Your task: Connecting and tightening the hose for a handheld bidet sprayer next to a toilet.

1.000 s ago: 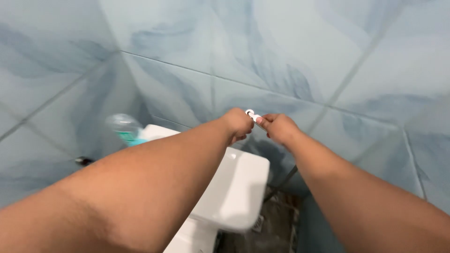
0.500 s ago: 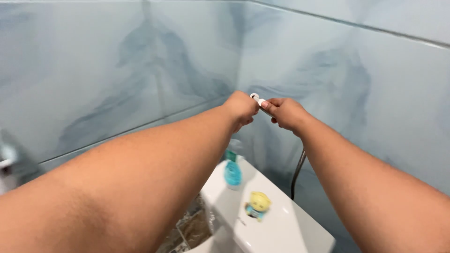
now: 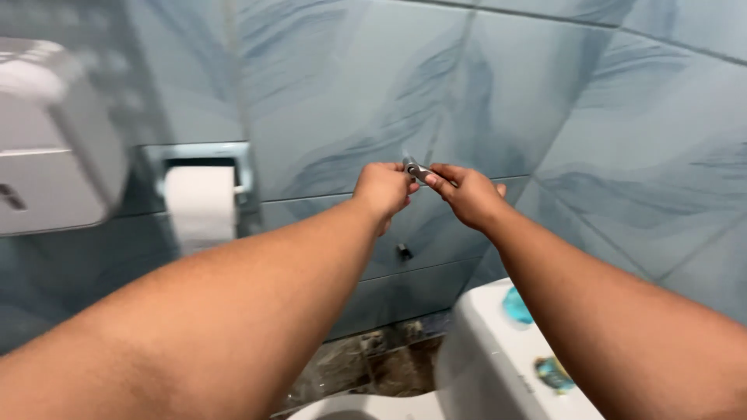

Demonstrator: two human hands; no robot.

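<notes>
Both hands meet out in front of me at arm's length, close against the pale blue tiled wall point(image 3: 591, 117). From where I watch, the left hand point(image 3: 383, 189) is curled into a loose fist, its fingers closed around one end of a small metal piece point(image 3: 414, 169), a short silvery thing that I cannot identify more exactly at this size. The right hand point(image 3: 467, 194) pinches the other end of it between thumb and fingertips point(image 3: 433, 180), so the piece sits bridged between the two hands, just off the wall tiles. Both hands are narrow, clamped on that piece.

Below the hands, on the wall, I see a small dark fitting point(image 3: 403, 251) sticking out from a tile joint. To the left, a toilet paper roll point(image 3: 201, 204) sits in a recessed holder point(image 3: 243, 167) set into the wall, and further left a white dispenser box point(image 3: 54, 140) shows blurred at the edge of view. Under my right forearm is a white toilet cistern point(image 3: 486, 350), with a turquoise object point(image 3: 517, 307) on its lid and a smaller, blurred coloured item point(image 3: 553, 373) nearer to me. A strip of dark mottled floor point(image 3: 373, 365) shows between the wall and the toilet.
</notes>
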